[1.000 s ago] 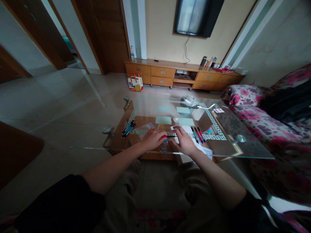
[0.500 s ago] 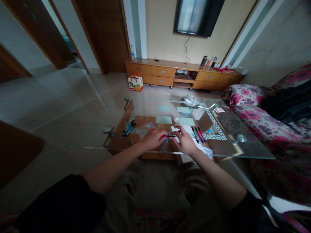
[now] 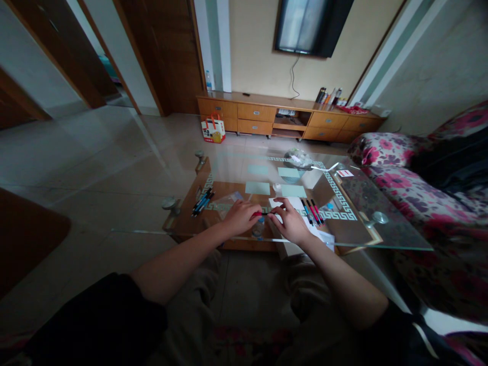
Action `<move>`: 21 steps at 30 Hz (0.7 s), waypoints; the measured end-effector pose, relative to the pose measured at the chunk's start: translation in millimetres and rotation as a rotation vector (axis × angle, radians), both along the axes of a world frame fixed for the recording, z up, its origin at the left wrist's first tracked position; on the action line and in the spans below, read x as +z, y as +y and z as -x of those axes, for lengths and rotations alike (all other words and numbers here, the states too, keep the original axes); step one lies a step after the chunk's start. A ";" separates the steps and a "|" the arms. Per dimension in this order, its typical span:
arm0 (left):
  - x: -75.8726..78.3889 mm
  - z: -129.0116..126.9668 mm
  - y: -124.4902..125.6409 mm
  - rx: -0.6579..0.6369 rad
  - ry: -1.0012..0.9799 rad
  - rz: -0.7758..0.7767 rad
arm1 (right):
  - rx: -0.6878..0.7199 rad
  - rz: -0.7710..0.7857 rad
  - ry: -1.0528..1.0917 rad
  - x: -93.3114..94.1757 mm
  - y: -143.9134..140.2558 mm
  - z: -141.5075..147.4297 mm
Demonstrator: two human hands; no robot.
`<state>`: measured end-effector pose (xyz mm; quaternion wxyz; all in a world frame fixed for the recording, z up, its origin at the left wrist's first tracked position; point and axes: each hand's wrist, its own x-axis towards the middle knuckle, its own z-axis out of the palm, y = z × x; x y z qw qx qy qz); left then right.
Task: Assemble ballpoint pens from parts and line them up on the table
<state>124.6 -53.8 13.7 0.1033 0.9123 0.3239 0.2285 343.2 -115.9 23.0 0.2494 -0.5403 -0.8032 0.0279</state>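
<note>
On the glass coffee table (image 3: 389, 239), near the front edge, both hands meet over a white sheet of paper (image 3: 295, 204). Left hand (image 3: 241, 217) and right hand (image 3: 292, 223) each pinch one end of a red pen (image 3: 263, 214) — looks like it's mid-assembly or being pulled apart. Next bit probably needs a steady twist or push along its length. More pens (image 3: 312, 211) lie just right — another bunch (image 3: 202, 200) well to the left.

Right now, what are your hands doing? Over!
Left hand and right hand pinch one red pen between them above the glass table. More pens lie right beside, another bunch left.
</note>
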 end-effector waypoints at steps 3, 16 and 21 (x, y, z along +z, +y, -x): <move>-0.7 0.2 0.6 0.004 0.004 -0.008 | 0.007 -0.001 0.011 0.8 -0.2 -0.1; -1.1 1.3 0.7 0.001 -0.012 0.014 | 0.043 0.035 0.423 -17.2 4.6 2.2; -0.8 -0.3 0.3 0.001 -0.014 0.026 | 0.003 0.045 0.499 -14.9 2.8 3.9</move>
